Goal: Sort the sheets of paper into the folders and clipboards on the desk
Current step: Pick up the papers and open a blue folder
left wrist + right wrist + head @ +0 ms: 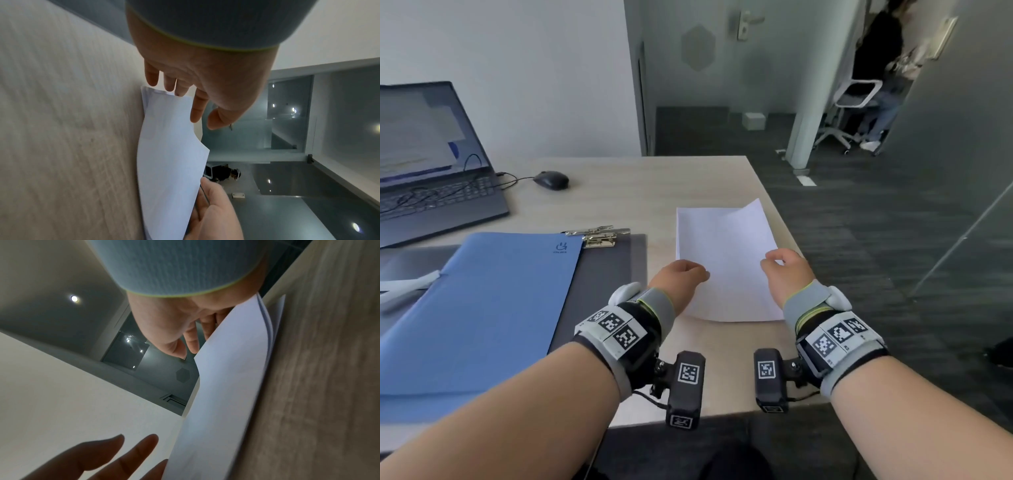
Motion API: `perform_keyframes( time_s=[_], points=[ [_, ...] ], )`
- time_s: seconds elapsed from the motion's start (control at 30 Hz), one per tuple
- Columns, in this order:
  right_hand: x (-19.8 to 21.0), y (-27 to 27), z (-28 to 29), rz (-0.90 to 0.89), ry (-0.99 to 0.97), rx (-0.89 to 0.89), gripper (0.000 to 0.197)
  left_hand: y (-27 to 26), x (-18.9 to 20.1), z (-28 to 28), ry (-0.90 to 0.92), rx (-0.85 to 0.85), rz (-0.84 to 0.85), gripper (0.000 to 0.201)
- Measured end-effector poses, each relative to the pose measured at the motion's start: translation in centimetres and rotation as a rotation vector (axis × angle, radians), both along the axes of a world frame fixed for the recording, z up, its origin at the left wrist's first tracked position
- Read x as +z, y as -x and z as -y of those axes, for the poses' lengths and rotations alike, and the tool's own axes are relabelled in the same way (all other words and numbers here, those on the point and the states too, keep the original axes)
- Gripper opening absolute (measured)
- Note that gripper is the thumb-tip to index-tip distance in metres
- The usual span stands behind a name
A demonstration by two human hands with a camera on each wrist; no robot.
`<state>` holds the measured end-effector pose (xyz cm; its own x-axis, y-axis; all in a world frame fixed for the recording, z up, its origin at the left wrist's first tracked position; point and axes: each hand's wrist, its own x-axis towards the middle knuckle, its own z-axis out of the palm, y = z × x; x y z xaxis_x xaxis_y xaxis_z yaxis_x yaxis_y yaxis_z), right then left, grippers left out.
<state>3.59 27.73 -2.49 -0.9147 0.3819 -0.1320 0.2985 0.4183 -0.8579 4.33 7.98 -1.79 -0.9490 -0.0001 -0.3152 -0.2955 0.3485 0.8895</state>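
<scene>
A thin stack of white paper lies on the desk's right part, its far right corner curled up. My left hand rests at the stack's left edge with straight, spread fingers; three fingertips touch the near corner of the paper. My right hand curls over the right edge. In the right wrist view the top sheets bow up off the desk, with some fingers of my right hand hidden behind them. A blue folder lies on a dark clipboard to the left.
An open laptop and a black mouse stand at the back left of the light wooden desk. A white object lies at the folder's left. The desk's right edge runs just beside the paper. A person and an office chair are beyond.
</scene>
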Motion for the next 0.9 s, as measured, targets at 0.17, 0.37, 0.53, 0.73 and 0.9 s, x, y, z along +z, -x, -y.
perform_keyframes(
  time_s=[0.17, 0.37, 0.53, 0.73, 0.9],
  points=[
    [1.2, -0.9, -1.6, -0.019, 0.132, -0.038, 0.046, -0.5, -0.1, 0.1, -0.067, 0.116, 0.029, 0.025],
    [1.8, -2.1, -1.9, 0.302, 0.056, 0.015, 0.032, -1.9, -0.1, 1.5, -0.323, 0.253, 0.192, 0.021],
    [1.2, -2.8, 0.2, 0.214, 0.036, 0.136, 0.032, -2.6, -1.0, 3.3, -0.376, 0.182, 0.24, 0.014],
    [1.1, -3.7, 3.6, -0.089, 0.383, 0.155, 0.023, -1.3, 0.8, 8.2, -0.313, 0.135, -0.081, 0.036],
    [3.1, -3.6, 7.4, -0.202, 0.661, 0.239, 0.026, -2.6, 4.7, 12.2, -0.547, 0.116, -0.28, 0.033]
  ],
)
